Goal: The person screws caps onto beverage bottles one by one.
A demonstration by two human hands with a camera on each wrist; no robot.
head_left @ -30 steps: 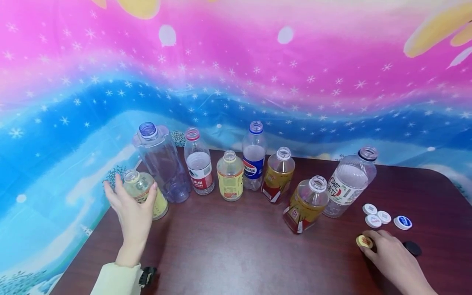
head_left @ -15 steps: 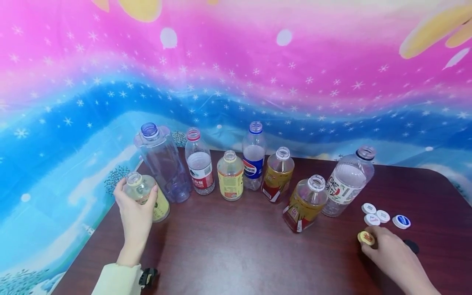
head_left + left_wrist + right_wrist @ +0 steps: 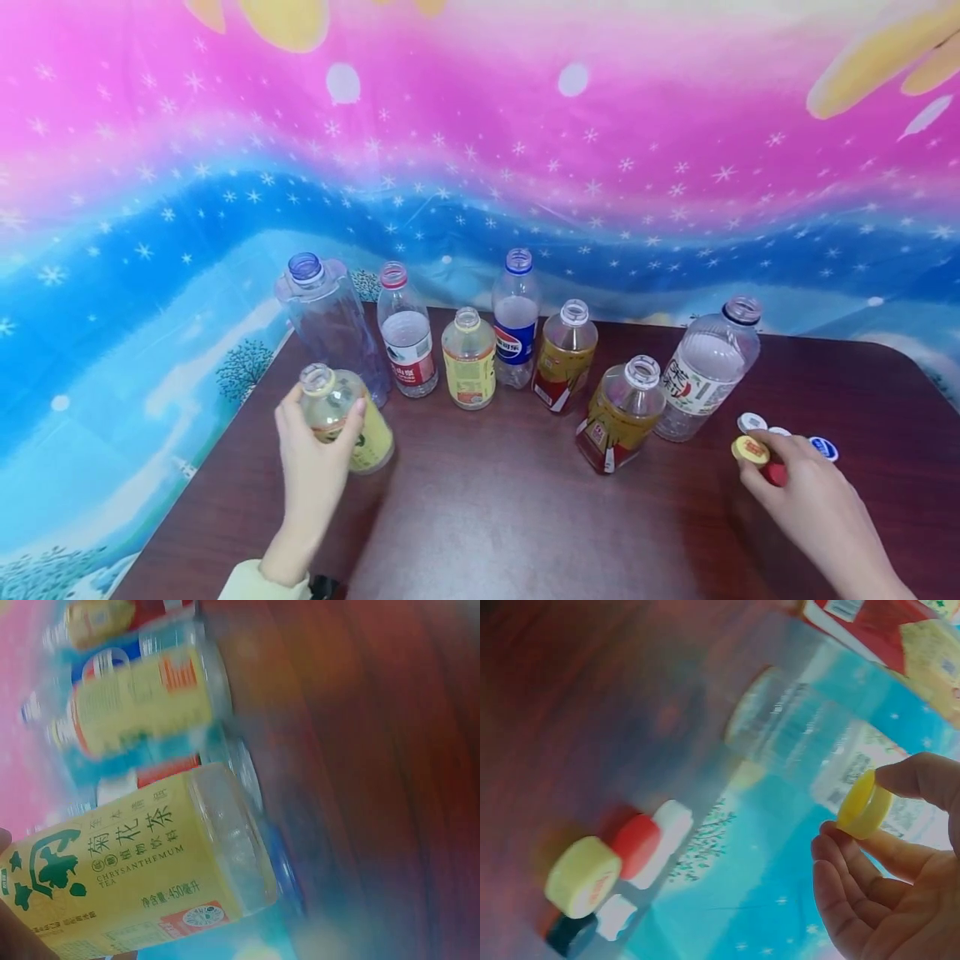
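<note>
Pink-and-blue snowflake-printed backdrop [image 3: 465, 150]: brightly, evenly lit in the head view.
Glossy red-brown wood-grain table [image 3: 525, 500]: soft pale glare at front centre, dark shadow beside the left hand [image 3: 315, 458].
Clear plastic bottle with yellow label [image 3: 142, 870]: print legible in the left wrist view, everything behind it hazy and soft.
Shallow round yellow cap [image 3: 873, 813]: fairly crisp in the right wrist view, the table beyond dim and smeared.
</note>
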